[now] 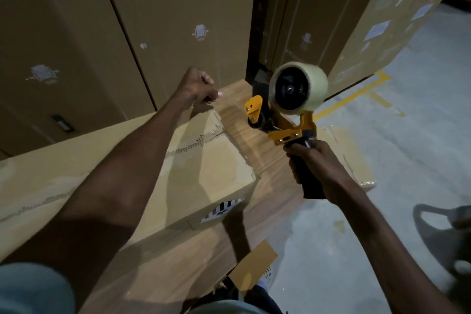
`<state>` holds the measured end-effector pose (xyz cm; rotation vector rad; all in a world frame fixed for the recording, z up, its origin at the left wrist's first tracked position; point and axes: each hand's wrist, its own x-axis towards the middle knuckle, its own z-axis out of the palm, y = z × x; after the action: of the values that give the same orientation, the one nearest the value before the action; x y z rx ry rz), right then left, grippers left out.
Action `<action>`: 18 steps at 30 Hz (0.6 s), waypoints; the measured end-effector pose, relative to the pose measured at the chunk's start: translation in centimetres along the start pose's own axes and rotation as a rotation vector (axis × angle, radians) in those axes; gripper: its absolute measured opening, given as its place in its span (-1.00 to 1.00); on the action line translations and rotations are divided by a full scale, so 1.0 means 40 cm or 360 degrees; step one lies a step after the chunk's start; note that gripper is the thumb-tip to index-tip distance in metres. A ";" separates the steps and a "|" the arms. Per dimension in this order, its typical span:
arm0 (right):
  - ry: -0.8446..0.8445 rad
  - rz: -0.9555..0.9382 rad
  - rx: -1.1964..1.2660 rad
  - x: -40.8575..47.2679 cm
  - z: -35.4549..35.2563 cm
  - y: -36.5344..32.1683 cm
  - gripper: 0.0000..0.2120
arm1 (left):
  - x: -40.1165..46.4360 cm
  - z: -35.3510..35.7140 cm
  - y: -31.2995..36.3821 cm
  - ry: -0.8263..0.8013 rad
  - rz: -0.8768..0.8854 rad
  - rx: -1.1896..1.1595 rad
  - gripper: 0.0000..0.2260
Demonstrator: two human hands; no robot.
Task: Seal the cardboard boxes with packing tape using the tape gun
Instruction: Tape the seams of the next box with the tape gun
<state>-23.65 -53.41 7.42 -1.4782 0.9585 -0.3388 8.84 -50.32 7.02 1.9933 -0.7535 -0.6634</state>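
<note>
Because its fingers wrap the black handle, the right hand [319,168] holds the tape gun [285,115] raised just right of the cardboard box [204,160], roller and yellow metal frame turned toward the box's far corner, probably ready to lay a strip. The pale tape roll [299,89] looks smooth and glossy. At the box's far edge the left hand [197,86] is curled, perhaps pinching a tape end; blur hides it. The matte box rests on a wood-grain surface [254,140], with tall cartons [153,20] behind.

Head camera looks down (close, forward).
</note>
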 end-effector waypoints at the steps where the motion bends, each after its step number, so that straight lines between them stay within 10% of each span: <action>1: -0.0009 -0.0026 -0.0037 -0.005 0.005 0.004 -0.87 | 0.012 0.005 -0.003 0.0018 0.0037 0.0088 -0.68; 18: 0.0043 -0.0133 -0.0175 0.019 0.105 0.062 -0.87 | 0.190 -0.064 -0.103 0.0275 0.0086 0.0427 -0.61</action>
<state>-21.08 -50.78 4.12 -1.6209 0.9511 -0.3725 16.79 -52.64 3.41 2.2310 -0.8215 -0.3664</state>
